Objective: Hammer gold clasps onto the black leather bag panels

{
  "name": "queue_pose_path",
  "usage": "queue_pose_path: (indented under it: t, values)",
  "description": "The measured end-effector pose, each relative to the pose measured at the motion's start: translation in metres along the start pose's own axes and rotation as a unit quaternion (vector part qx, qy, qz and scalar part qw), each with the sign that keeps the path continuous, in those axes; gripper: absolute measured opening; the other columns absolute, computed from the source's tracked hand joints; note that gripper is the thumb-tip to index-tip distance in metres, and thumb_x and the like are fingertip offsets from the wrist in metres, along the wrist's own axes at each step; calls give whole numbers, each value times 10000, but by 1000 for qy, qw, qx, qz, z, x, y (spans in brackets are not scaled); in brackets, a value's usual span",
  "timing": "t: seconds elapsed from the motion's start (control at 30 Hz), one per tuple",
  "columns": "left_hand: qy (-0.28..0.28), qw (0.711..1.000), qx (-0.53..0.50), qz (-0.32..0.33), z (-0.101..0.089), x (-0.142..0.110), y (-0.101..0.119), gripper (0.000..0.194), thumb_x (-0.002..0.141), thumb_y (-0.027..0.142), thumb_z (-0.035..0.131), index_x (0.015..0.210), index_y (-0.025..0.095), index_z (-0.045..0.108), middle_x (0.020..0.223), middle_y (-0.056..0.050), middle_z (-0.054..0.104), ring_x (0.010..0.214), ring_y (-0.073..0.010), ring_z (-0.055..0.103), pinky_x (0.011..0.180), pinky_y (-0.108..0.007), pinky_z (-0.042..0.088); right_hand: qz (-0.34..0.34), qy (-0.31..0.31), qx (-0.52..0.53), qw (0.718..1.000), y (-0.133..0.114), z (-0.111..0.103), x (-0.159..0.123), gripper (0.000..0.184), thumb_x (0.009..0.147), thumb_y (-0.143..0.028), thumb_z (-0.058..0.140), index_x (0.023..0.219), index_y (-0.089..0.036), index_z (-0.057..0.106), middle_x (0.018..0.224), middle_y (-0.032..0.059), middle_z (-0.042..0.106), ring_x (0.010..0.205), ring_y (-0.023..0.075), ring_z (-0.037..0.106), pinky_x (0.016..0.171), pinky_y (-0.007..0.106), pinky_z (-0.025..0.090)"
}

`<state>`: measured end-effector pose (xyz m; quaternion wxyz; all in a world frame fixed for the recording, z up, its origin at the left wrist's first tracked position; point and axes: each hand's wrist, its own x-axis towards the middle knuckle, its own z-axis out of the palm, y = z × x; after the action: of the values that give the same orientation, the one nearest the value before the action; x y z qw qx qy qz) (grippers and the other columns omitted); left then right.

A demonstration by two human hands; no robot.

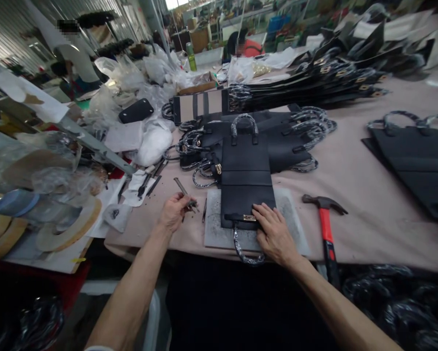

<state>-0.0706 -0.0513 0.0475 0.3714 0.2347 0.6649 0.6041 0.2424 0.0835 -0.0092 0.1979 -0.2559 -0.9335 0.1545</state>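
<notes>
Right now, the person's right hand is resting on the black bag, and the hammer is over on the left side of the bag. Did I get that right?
Not quite: the head view shows the hammer on the right side of the black bag, not the left. The right hand is resting on the bag.

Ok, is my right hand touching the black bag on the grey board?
Touching. The head view shows your right hand on the black bag, fingers resting on its surface beside the gold clasp.

Single head-worn view, forward and downward.
</notes>
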Motion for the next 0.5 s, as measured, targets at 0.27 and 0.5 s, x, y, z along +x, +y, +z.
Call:
queue_pose_path:
  t: [0.27,0.5]
  values:
    - [-34,992,-107,64,84,-2,-34,442,672,320,865,1022,145,659,912,-52,755,822,-159,705,796,-292,561,-4,-2,13,1000,3,0,-1,618,827,-124,453,1442,-154,504,1553,113,479,1502,290,335,1241,542,233]
    - [-43,992,-88,82,79,-5,-54,325,759,340,836,994,160,701,952,-67,775,859,-165,725,790,-265,560,-21,-36,21,999,8,-4,1,670,804,-103,451,1471,-158,474,1566,129,457,1506,312,330,1220,593,262]
